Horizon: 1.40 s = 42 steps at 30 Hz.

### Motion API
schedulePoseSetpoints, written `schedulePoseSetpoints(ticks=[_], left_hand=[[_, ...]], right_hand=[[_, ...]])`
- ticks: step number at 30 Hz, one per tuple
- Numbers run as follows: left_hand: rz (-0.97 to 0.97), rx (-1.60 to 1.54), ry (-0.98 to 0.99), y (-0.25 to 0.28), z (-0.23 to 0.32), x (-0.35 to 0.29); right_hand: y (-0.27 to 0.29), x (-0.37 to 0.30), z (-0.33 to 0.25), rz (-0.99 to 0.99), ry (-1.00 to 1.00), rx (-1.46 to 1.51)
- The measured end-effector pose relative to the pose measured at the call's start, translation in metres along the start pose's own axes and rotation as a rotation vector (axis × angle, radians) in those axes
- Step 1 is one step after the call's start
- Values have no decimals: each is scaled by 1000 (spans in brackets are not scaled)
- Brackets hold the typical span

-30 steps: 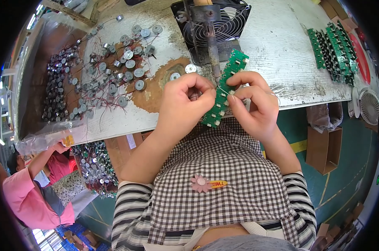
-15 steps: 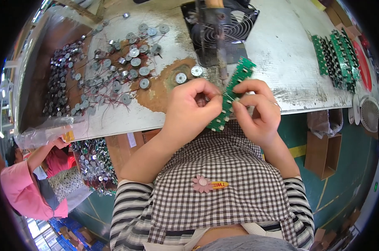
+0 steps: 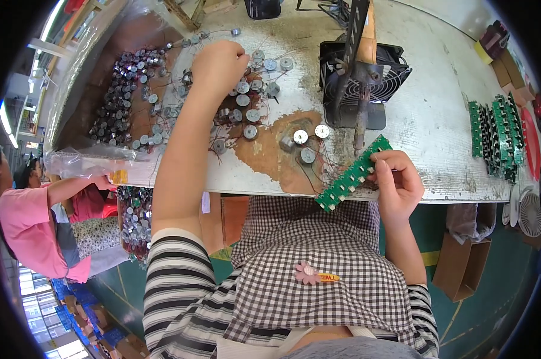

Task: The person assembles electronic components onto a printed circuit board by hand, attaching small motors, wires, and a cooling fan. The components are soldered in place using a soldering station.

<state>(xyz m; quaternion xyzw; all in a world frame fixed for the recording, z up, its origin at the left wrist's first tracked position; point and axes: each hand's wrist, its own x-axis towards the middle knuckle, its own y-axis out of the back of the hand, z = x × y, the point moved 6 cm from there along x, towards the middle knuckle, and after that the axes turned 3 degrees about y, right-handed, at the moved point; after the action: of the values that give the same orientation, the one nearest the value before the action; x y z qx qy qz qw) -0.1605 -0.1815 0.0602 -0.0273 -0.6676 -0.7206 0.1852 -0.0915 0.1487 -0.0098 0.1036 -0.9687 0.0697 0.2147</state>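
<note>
Green circuit board (image 3: 354,175) slants across the table's near edge, its upper end pinched between the thumb and fingers of the right hand (image 3: 400,186), its lower end reaching past that edge in view. The left hand (image 3: 215,67) curls over small round motors (image 3: 242,100) scattered on the table's left half; whether it grips one, I cannot tell. Open tabletop lies between the black fan (image 3: 391,73) and the stacked boards (image 3: 496,137) near the right edge. White paint on the table (image 3: 441,149) is worn; green floor (image 3: 432,226) shows below.
</note>
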Motion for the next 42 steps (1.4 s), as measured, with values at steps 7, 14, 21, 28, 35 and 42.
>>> schedulePoseSetpoints(ticks=[7, 14, 21, 28, 35, 42], left_hand=[[233, -23, -306, -2, 47, 23], [115, -143, -513, -79, 62, 58], [166, -1261, -59, -21, 17, 37], [-252, -1362, 302, 14, 74, -114], [-603, -1806, 501, -33, 109, -169], [-574, -1624, 535, -43, 121, -168]], right_hand=[[2, 2, 2, -10, 20, -26], [-2, 0, 3, -18, 48, -49], [-1, -2, -1, -42, 56, 9], [-2, 0, -2, -85, 63, -29], [-12, 2, -16, -193, 248, -257], [-11, -1, -14, -175, 210, -192]])
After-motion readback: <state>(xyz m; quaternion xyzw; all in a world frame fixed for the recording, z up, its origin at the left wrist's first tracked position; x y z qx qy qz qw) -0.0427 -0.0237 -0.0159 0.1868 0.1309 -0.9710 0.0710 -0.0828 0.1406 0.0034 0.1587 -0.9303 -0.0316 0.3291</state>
